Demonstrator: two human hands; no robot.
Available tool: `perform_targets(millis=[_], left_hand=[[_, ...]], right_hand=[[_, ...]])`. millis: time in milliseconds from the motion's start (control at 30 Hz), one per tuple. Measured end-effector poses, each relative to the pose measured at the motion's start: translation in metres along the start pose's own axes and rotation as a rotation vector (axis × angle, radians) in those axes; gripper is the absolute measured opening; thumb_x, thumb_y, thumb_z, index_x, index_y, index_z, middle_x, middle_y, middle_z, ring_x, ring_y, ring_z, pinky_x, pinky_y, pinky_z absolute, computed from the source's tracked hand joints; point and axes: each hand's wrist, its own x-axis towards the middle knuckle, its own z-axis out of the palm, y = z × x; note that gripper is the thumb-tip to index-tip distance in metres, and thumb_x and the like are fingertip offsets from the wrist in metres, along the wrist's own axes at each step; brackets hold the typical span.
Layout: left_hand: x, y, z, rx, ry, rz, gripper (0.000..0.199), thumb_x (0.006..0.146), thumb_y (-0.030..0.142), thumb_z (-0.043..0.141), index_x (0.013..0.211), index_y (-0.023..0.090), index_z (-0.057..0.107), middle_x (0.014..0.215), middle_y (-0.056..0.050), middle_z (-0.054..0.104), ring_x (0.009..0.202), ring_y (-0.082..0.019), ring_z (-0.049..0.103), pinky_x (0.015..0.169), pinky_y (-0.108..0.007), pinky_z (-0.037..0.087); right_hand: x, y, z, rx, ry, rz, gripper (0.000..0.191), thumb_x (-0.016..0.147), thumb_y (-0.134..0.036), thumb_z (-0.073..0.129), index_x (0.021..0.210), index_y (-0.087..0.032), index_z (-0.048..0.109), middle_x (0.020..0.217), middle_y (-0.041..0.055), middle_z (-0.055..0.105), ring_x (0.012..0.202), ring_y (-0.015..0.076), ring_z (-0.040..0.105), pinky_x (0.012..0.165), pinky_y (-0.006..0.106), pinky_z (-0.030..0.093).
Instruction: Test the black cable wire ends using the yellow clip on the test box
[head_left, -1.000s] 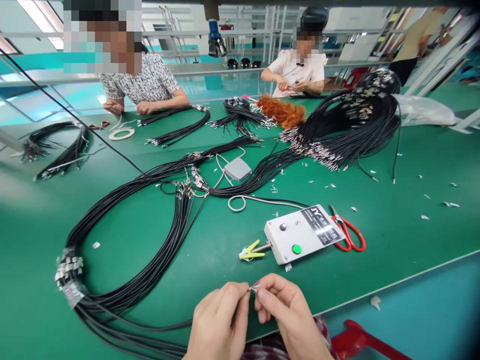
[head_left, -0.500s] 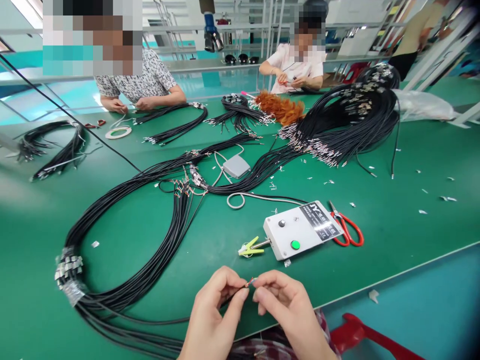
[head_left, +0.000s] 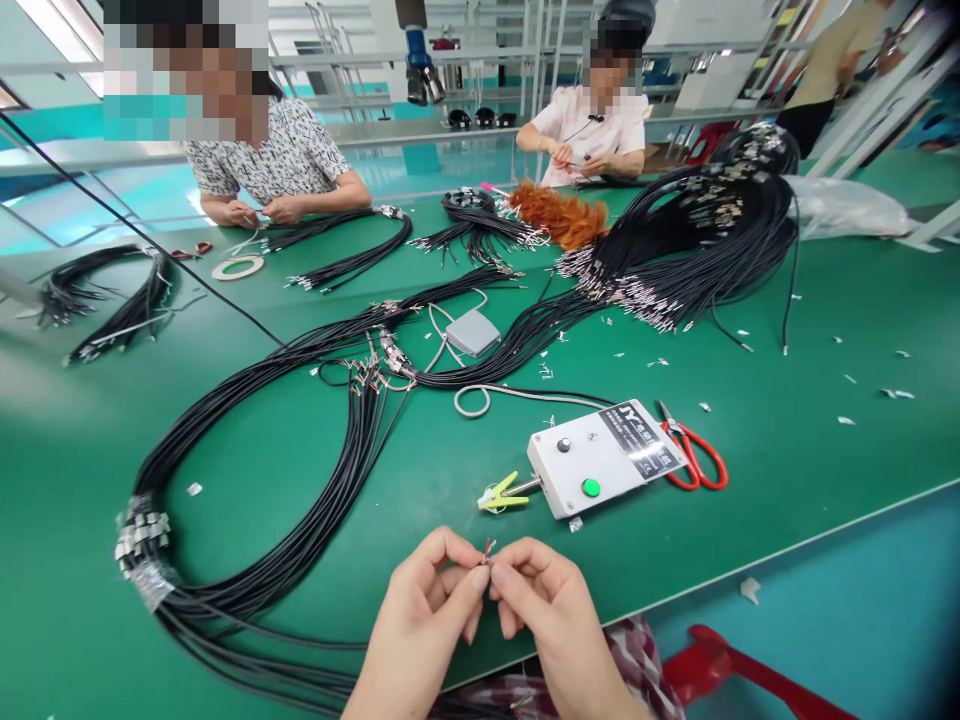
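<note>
My left hand (head_left: 429, 605) pinches the end of a black cable between thumb and forefinger. Thin coloured wires (head_left: 489, 548), one of them red, stick up from that end. My right hand (head_left: 541, 608) meets it there, its thumb and forefinger closed at the base of the wires; the fingertips hide the exact grip. To the left lies a looped bundle of black cables (head_left: 247, 375) with metal connectors (head_left: 142, 530) wrapped in clear plastic. Just beyond my hands is a white box (head_left: 600, 460) with a green button, and a yellow-green clip (head_left: 502, 494) on its shaft.
Red-handled scissors (head_left: 694, 455) lie beside the box. A grey pedal-like unit (head_left: 473, 332), a large cable heap (head_left: 690, 230) and a tape roll (head_left: 238, 268) sit farther back. Two people work across the green table (head_left: 795, 440). A red stool (head_left: 705, 665) stands below its edge.
My right hand has moved left, against my left fingertips. The coloured wires, earlier slanting to the right between the hands, now point upward. The far-left person's head has shifted slightly.
</note>
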Motion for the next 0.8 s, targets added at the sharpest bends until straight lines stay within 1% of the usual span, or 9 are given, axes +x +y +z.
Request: perform_targets(millis=[133, 233, 300, 367, 467, 533, 600, 700, 800], left_hand=[[0.002, 0.002, -0.002, 0.01, 0.004, -0.051, 0.045, 0.072, 0.054, 0.078, 0.076, 0.016, 0.054, 0.052, 0.008, 0.049, 0.045, -0.005, 0.039, 0.048, -0.017, 0.029], [0.003, 0.003, -0.001, 0.019, -0.012, -0.065, 0.046, 0.071, 0.056, 0.077, 0.077, 0.017, 0.054, 0.051, 0.009, 0.047, 0.046, -0.006, 0.038, 0.048, -0.018, 0.027], [0.003, 0.003, 0.0, 0.016, -0.022, -0.069, 0.047, 0.071, 0.056, 0.078, 0.075, 0.017, 0.053, 0.051, 0.009, 0.046, 0.046, -0.006, 0.036, 0.048, -0.018, 0.026], [0.002, 0.002, -0.001, -0.002, -0.022, -0.075, 0.045, 0.071, 0.054, 0.078, 0.074, 0.017, 0.051, 0.053, 0.008, 0.047, 0.048, -0.006, 0.035, 0.048, -0.018, 0.025], [0.0, -0.002, -0.003, -0.053, -0.025, -0.086, 0.038, 0.075, 0.045, 0.076, 0.075, 0.017, 0.051, 0.058, 0.006, 0.051, 0.05, -0.006, 0.034, 0.049, -0.018, 0.026], [-0.001, -0.004, -0.004, -0.082, -0.023, -0.077, 0.03, 0.079, 0.039, 0.073, 0.08, 0.017, 0.052, 0.064, 0.005, 0.053, 0.052, -0.006, 0.036, 0.049, -0.018, 0.028], [-0.001, -0.004, -0.003, -0.089, -0.006, -0.047, 0.025, 0.081, 0.035, 0.071, 0.09, 0.018, 0.056, 0.076, 0.004, 0.055, 0.052, -0.005, 0.039, 0.049, -0.018, 0.03], [0.003, -0.002, 0.0, -0.034, -0.044, -0.008, 0.03, 0.081, 0.036, 0.072, 0.104, 0.02, 0.06, 0.083, 0.003, 0.055, 0.05, -0.005, 0.043, 0.046, -0.018, 0.031], [0.01, 0.002, 0.004, 0.03, -0.093, 0.026, 0.03, 0.077, 0.039, 0.075, 0.094, 0.016, 0.067, 0.079, 0.001, 0.055, 0.049, -0.005, 0.045, 0.042, -0.017, 0.029]], right_hand=[[0.0, 0.0, -0.008, -0.03, 0.033, -0.03, 0.036, 0.076, -0.05, 0.077, 0.085, -0.016, 0.068, 0.069, -0.001, 0.063, 0.049, 0.0051, 0.048, 0.051, 0.02, 0.038], [0.003, -0.003, -0.006, -0.077, 0.016, -0.047, 0.036, 0.078, -0.05, 0.074, 0.091, -0.017, 0.069, 0.063, -0.0036, 0.058, 0.05, 0.0056, 0.046, 0.052, 0.019, 0.039], [0.007, -0.003, -0.001, -0.097, 0.006, -0.08, 0.033, 0.077, -0.049, 0.075, 0.085, -0.017, 0.069, 0.062, -0.0045, 0.054, 0.05, 0.0053, 0.043, 0.05, 0.018, 0.037], [0.009, -0.001, 0.005, -0.093, 0.002, -0.114, 0.032, 0.076, -0.047, 0.076, 0.075, -0.017, 0.067, 0.067, -0.0038, 0.054, 0.049, 0.0039, 0.042, 0.047, 0.018, 0.037], [0.011, 0.003, 0.009, -0.084, -0.031, -0.123, 0.031, 0.076, -0.046, 0.076, 0.075, -0.016, 0.067, 0.078, -0.002, 0.057, 0.047, 0.0024, 0.045, 0.046, 0.018, 0.039], [0.011, 0.004, 0.008, -0.099, -0.045, -0.11, 0.03, 0.075, -0.045, 0.077, 0.078, -0.017, 0.068, 0.081, -0.0011, 0.058, 0.048, 0.003, 0.049, 0.047, 0.018, 0.042], [0.011, 0.004, 0.004, -0.124, -0.041, -0.093, 0.031, 0.074, -0.046, 0.077, 0.078, -0.016, 0.068, 0.08, -0.0005, 0.059, 0.047, 0.0037, 0.052, 0.046, 0.018, 0.042], [0.013, 0.002, -0.002, -0.169, -0.025, -0.081, 0.038, 0.072, -0.052, 0.077, 0.074, -0.015, 0.067, 0.083, 0.0015, 0.062, 0.045, 0.0044, 0.054, 0.045, 0.019, 0.043], [0.016, -0.003, -0.008, -0.224, -0.025, -0.055, 0.043, 0.069, -0.055, 0.078, 0.071, -0.014, 0.064, 0.079, 0.0017, 0.062, 0.044, 0.0056, 0.055, 0.044, 0.019, 0.042]])
